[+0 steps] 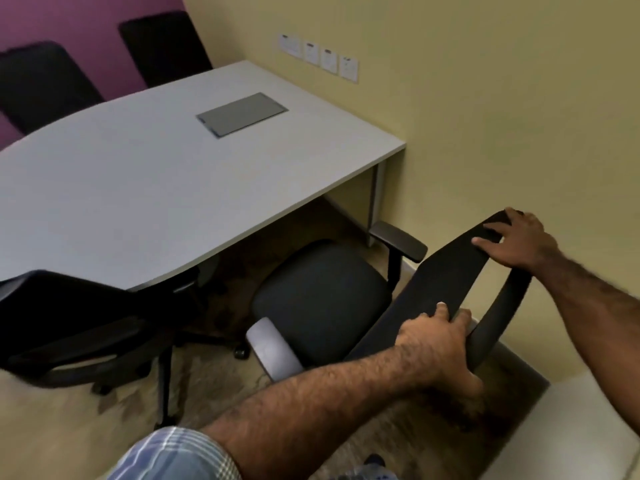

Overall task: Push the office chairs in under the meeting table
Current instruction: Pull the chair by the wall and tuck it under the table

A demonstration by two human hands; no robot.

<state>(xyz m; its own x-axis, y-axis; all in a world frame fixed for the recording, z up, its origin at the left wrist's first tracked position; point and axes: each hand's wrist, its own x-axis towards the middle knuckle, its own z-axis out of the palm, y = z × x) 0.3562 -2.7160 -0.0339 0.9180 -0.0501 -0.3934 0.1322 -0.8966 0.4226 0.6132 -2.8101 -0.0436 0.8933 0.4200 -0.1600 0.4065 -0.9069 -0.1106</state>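
Office chair [322, 292] stands at the counter's [138, 185] five o'clock corner, seat outside the edge (a second chair [69, 323] sits at seven o'clock). Left hand [436, 341] grips the backrest's [450, 271] side, fingers curled round it; right hand [519, 240] lies flat, fingers spread, on its top.

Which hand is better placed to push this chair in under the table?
Probably the left hand: it grips the chair backrest behind the seat, facing the table. The right hand only rests on its far corner.

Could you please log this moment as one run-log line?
phase: chair push-in | left hand: grips black office chair backrest | right hand: rests on backrest | black seat: outside grey meeting table
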